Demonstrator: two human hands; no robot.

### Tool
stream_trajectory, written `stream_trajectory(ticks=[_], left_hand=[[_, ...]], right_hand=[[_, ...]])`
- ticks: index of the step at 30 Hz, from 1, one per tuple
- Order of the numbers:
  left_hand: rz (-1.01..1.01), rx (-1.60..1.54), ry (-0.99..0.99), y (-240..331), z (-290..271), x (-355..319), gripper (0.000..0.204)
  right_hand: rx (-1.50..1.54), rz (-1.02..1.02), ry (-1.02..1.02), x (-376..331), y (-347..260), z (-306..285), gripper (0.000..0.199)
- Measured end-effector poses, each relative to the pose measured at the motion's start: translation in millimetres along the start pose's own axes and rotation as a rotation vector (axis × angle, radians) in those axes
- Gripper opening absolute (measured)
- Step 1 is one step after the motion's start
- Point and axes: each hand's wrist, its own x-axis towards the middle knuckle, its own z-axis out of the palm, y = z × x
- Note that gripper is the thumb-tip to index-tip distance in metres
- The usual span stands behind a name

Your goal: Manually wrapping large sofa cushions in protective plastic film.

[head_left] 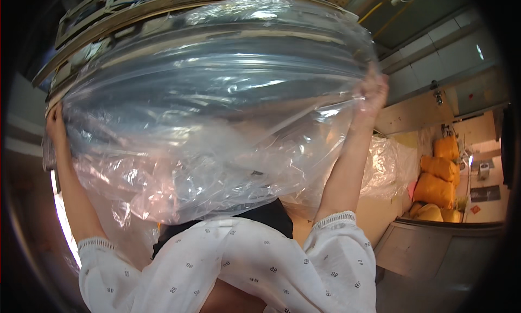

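Observation:
A large, crinkled clear plastic sheet (217,107) is stretched wide between my raised arms, and its loose lower part bunches in front of my body. I cannot tell whether it is a single sheet or a big bag. My left hand (55,123) is closed on its left edge, beside a wooden frame. At the upper right, my right hand (373,91) grips the other side, with the fingers curled into the film and partly blurred. Light reflects strongly off the plastic and veils what lies behind it.
A slatted wooden frame (81,39) runs along the far side, behind the plastic. More clear film (391,161) lies at the right, past my right forearm. Several orange bundles (434,189) are piled farther right, beyond a dark ledge. A yellow cord (370,13) hangs at the top right.

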Motion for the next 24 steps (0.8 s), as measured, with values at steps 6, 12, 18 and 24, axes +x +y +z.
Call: stream_trajectory(ticks=[6,12,18,24], left_hand=[[0.114,0.129,-0.107,-25.6,-63.9,-31.1,0.032],[0.146,0.234,-0.003,-8.9,-62.3,-45.8,0.028],[0.170,0.260,-0.012,-23.1,-56.5,-46.1,0.026],[0.124,0.168,-0.002,-21.7,-66.2,-48.4,0.027]], right_hand=[[-1.336,0.033,0.531,-40.4,40.4,-20.7,0.023],[-2.161,-0.460,-0.164,-1.8,65.3,25.1,0.022],[-2.313,-0.524,-0.360,44.0,116.0,15.4,0.033],[-2.446,-0.374,-0.212,33.7,113.9,18.2,0.034]])
